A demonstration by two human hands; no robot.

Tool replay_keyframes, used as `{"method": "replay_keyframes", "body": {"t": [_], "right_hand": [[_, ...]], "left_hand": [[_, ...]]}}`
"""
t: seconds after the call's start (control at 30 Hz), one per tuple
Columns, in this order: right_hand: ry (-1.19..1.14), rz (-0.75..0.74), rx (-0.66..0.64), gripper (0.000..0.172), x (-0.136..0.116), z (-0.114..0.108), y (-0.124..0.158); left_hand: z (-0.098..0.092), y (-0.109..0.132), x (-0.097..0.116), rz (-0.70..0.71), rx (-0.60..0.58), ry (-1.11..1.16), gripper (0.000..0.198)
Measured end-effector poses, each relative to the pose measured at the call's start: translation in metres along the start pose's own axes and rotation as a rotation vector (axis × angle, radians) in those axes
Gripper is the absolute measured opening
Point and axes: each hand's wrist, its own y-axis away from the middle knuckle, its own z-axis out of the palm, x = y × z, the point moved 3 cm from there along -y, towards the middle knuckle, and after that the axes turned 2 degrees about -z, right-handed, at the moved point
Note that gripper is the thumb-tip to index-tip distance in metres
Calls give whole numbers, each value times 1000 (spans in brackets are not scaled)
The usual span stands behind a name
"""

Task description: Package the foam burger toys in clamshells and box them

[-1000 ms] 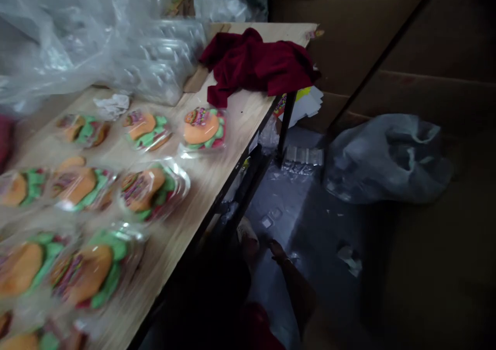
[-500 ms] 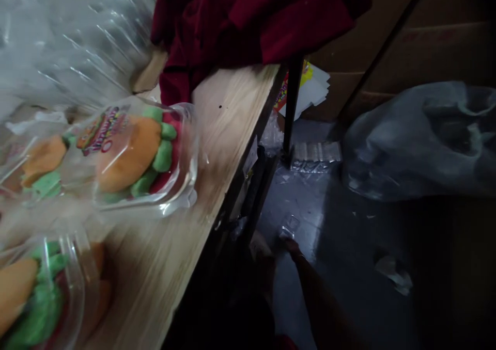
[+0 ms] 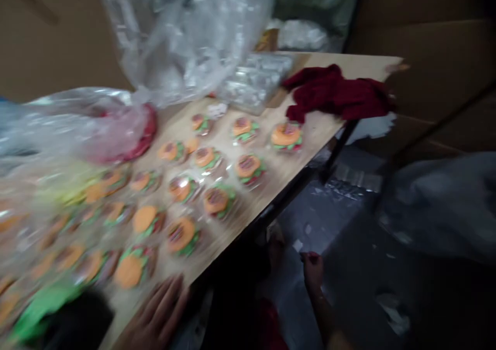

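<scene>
My left hand (image 3: 158, 316) rests on the front edge of the wooden table (image 3: 248, 205), fingers stretched out and holding nothing. Past its fingertips stand rows of clear plastic packs with toy-like burgers, orange on top with green frills; the closest is one burger pack (image 3: 129, 270). My right hand (image 3: 313, 270) hangs low over the floor beside the table, its fingers pinched together. At its fingertips is a small pale piece (image 3: 297, 245), blurred, apparently clear plastic or a label. A printed burger pack (image 3: 287, 136) sits farther along the table.
A dark red cloth (image 3: 337, 94) lies at the table's far end. Large clear plastic bags (image 3: 186, 40) and a stack of clear packaging (image 3: 256, 81) are behind the packs. A big grey bag (image 3: 445, 205) stands on the floor at right. A dark blurred shape (image 3: 81, 319) fills the lower left.
The view has drawn back and up, showing many more burger packs. My left hand has come into view on the table edge. My right hand remains low with the small piece at its fingertips.
</scene>
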Motion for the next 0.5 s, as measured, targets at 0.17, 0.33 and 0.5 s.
{"method": "replay_keyframes", "body": {"t": [0.17,0.33,0.5], "right_hand": [[-131,-138,-18,38,-80,-55,87],[-226,-435,-403,21,-185,-62,215],[-74,-874,-868,5,-263,-29,333]], "left_hand": [[-8,34,14,-239,22,444,37],[-22,59,49,-453,164,1139,42],[-28,99,51,-818,362,1873,75]]}}
